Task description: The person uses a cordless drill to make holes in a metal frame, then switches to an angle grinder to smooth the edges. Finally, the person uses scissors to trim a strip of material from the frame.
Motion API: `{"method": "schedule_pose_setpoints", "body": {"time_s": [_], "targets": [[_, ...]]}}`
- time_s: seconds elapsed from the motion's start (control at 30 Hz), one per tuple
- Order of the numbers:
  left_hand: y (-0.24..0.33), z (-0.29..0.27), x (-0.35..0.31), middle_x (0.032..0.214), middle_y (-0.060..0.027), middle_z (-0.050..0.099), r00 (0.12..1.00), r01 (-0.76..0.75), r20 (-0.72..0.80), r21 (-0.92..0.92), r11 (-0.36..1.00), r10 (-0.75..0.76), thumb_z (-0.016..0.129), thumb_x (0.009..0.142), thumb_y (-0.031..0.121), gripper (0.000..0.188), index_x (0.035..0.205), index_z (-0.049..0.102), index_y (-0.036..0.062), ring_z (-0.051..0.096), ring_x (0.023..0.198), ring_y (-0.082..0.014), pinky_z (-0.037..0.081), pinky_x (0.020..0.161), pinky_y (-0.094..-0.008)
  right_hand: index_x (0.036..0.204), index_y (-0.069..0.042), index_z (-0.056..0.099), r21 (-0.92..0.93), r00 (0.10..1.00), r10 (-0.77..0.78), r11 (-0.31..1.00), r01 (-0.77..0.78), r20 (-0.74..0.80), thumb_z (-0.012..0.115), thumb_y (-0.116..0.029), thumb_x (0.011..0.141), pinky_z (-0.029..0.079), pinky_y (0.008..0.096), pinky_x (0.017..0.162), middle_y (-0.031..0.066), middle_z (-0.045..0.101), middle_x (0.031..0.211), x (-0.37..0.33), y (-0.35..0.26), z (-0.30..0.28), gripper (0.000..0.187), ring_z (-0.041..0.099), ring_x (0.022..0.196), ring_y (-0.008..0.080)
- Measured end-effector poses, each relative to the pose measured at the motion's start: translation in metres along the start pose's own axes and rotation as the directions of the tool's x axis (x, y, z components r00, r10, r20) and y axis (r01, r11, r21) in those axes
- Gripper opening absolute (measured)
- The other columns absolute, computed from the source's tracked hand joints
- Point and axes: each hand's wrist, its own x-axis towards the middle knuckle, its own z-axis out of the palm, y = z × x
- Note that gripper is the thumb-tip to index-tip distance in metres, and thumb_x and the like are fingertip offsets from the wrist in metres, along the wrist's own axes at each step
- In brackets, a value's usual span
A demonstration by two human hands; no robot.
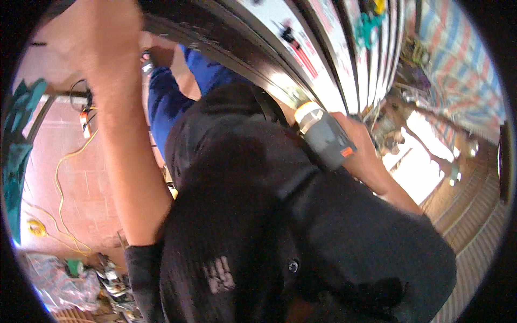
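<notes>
My right hand (362, 141) grips a dark grey power drill (329, 139) with an orange patch at its rear. The drill's front end glows pale and points toward a long dark metal bar (237, 51); its tip is hidden by glare and by my body. My left arm reaches up at the upper left, and my left hand (110, 32) is smeared by motion and partly cut off, so its fingers do not show. Beside the drill lie several long profiles with white film (339, 59). A red-handled tool (305, 60) rests on one of them.
A yellow cord (58, 177) runs over the reddish tiled floor (86, 180) to an orange-and-white power strip (85, 124). Green cloth (19, 161) hangs at the left edge. Plastic wrap and clutter (67, 282) lie at the lower left. A striped tarpaulin (458, 59) hangs at the right.
</notes>
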Motion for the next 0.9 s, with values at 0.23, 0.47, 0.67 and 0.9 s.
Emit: {"method": "schedule_pose_setpoints", "body": {"time_s": [0.23,0.47,0.67,0.9], "targets": [[-0.003,-0.008,0.004,0.098,-0.0077,0.072,0.997,-0.06,0.05,-0.103,0.993,0.065,0.072,0.097,0.025,0.03,0.109,0.072,-0.0021,0.067,0.086,-0.018,0.053,0.08,-0.0324,0.119,-0.002,0.065,0.202,0.999,-0.021,0.979,0.03,-0.048,0.082,-0.019,0.079,0.058,0.0432,0.076,0.02,0.073,0.09,-0.015,0.017,-0.001,0.047,0.074,0.083,0.0409],[-0.024,0.001,0.018,0.119,-0.0161,0.072,0.985,0.075,-0.142,-0.14,0.987,-0.095,0.09,0.081,0.015,0.062,0.13,0.06,-0.0104,0.073,0.1,-0.0252,0.061,0.086,-0.0387,0.123,-0.003,0.067,0.215,0.985,-0.081,0.97,0.113,-0.155,0.082,-0.021,0.079,0.057,0.0412,0.078,0.0182,0.073,0.094,-0.062,0.02,-0.018,0.05,0.074,0.089,0.0381],[-0.036,-0.004,0.019,0.125,-0.0136,0.071,0.971,0.146,-0.172,-0.125,0.981,-0.167,0.089,0.082,0.014,0.059,0.131,0.063,-0.005,0.071,0.107,-0.0258,0.06,0.093,-0.0396,0.128,-0.005,0.067,0.224,0.984,-0.048,0.971,0.087,-0.172,0.078,-0.022,0.084,0.058,0.0415,0.087,0.0198,0.075,0.11,-0.056,0.036,0.01,0.049,0.074,0.098,0.0395],[-0.038,-0.008,0.024,0.119,-0.0127,0.072,0.979,0.154,-0.107,-0.162,0.975,-0.173,0.085,0.084,0.011,0.049,0.127,0.066,-0.0016,0.073,0.096,-0.0247,0.063,0.084,-0.0387,0.125,-0.005,0.067,0.299,0.956,-0.14,0.929,0.217,-0.259,0.079,-0.021,0.082,0.057,0.0406,0.084,0.0199,0.074,0.099,-0.046,0.05,0.018,0.047,0.072,0.09,0.0411]]}}
